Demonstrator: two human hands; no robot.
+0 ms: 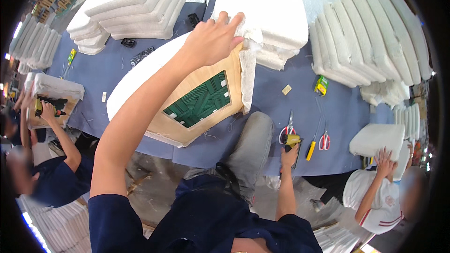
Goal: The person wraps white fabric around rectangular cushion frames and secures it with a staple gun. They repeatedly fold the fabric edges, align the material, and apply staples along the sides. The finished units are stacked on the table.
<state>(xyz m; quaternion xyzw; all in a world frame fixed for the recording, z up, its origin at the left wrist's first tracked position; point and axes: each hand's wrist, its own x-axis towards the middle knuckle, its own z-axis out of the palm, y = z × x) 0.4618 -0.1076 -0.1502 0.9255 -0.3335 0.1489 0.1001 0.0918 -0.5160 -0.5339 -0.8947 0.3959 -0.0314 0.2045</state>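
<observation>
A padded seat cushion (192, 91) stands tilted on the table in front of me, its plywood back facing me. Dark green webbing (201, 100) shows through a cut-out in the wood, and white fabric wraps the edges. My left hand (213, 40) reaches across and holds the cushion's upper corner, fingers over the edge and thumb towards the wood, beside bunched white fabric (252, 35). Low on the right, my right hand (289, 155) is closed round the handle of a yellow-green and black staple gun (292, 139), away from the cushion. My knee (258, 126) is raised near the cushion's lower edge.
White cushions are stacked at the back left (140, 9), back centre (267, 9) and right (365, 37). Near my right hand lie red-handled scissors (324, 141) and a yellow-handled screwdriver (310, 151). A small green-yellow box (321, 85) lies farther back. Co-workers handle cushions on both sides.
</observation>
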